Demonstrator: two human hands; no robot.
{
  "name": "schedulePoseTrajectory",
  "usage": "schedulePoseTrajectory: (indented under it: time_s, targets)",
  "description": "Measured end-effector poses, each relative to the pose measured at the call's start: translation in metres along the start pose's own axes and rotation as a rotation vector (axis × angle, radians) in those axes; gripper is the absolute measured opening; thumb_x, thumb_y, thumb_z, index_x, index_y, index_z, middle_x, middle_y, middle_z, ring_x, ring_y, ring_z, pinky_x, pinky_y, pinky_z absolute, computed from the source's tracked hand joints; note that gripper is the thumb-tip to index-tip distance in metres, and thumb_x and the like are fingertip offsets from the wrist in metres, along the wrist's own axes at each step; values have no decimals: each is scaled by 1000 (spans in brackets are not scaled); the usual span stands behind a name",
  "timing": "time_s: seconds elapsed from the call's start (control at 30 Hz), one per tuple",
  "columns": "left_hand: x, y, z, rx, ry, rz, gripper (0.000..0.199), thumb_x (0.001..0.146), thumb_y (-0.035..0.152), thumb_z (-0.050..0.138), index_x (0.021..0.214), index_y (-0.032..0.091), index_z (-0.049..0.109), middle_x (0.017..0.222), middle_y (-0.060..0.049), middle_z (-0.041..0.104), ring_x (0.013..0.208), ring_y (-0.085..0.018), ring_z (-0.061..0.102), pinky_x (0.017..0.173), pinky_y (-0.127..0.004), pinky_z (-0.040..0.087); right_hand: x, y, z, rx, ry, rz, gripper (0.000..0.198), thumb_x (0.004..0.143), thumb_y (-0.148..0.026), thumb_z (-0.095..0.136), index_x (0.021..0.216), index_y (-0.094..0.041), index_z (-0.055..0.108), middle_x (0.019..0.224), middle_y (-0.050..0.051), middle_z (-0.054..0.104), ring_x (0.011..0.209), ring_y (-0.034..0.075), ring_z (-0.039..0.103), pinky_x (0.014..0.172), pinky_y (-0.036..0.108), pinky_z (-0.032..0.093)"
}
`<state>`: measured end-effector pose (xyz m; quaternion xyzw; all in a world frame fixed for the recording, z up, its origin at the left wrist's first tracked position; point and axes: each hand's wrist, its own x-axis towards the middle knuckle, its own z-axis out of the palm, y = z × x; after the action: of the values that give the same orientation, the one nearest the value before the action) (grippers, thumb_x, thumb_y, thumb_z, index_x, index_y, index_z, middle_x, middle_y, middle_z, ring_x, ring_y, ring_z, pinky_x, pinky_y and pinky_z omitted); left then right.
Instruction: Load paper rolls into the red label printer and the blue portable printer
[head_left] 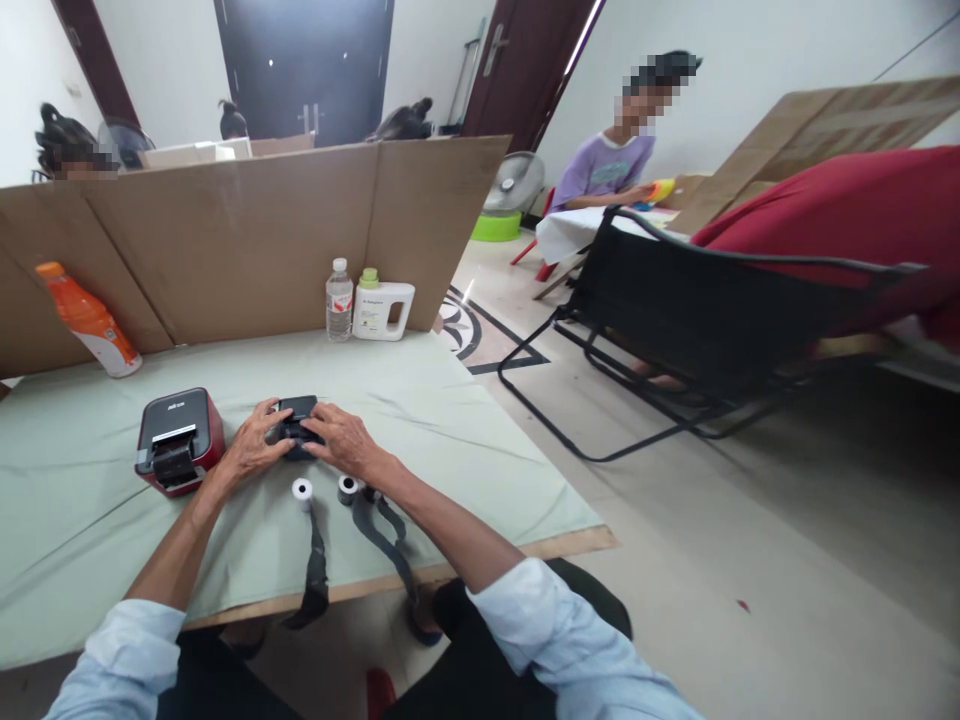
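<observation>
Nearest us, a white-ended roll [302, 502] and a second roll [348, 497] trail dark strips [316, 560] over the edge of the worktop [465, 450]. Just beyond, on that worktop, our left hand [259, 442] and right hand [346, 441] pinch a black device [300, 406] from both sides, fingers bent. We judge this a two-handed handling step; the next move calls for steady pressure.

Bright indoor light, glare spots on dk door [307, 70]; rt floor [757, 530] shadowed; wide-angle stretch nr edges; bkgd sl. soft.
</observation>
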<state>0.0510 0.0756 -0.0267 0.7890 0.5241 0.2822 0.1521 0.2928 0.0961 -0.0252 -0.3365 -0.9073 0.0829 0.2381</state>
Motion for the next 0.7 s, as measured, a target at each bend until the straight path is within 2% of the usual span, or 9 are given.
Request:
schedulePoseTrajectory:
  time_s: [0.1, 0.2, 0.37, 0.7]
  targets:
    - [-6, 1, 0, 7, -1, -5, 67, 81, 45, 78, 143, 24, 63, 158, -15, 47, 145, -35, 50, 116, -53, 47, -4, 15, 2, 76, 24, 61, 71, 85, -40, 84, 147, -21, 55, 140, 16, 54, 120, 28, 57, 99, 42, 53]
    - [-9, 1, 2, 15, 5, 5, 75, 76, 45, 84, 144, 24, 62, 157, -16, 49, 145, -36, 49, 118, -56, 44, -6, 28, 4, 129, -60, 107, 88, 80, -43, 87, 156, -24, 46, 147, 17, 50, 127, 31, 56, 102, 47, 53]
    - [-13, 0, 5, 40, 8, -1, 83, 72, 46, 88, 147, 23, 60, 157, -18, 50, 145, -38, 50, 119, -54, 43, -6, 33, 0, 144, -126, 117, 89, 80, -43, 87, 157, -25, 45, 149, 16, 52, 132, 32, 56, 105, 47, 53]
    - [-12, 5, 5, 143, -46, -47, 77, 79, 49, 81, 149, 26, 58, 159, -15, 49, 141, -38, 54, 115, -52, 48, -8, 39, 5, 186, -111, 105, 84, 84, -44, 84, 157, -27, 46, 149, 15, 53, 135, 31, 56, 107, 45, 52]
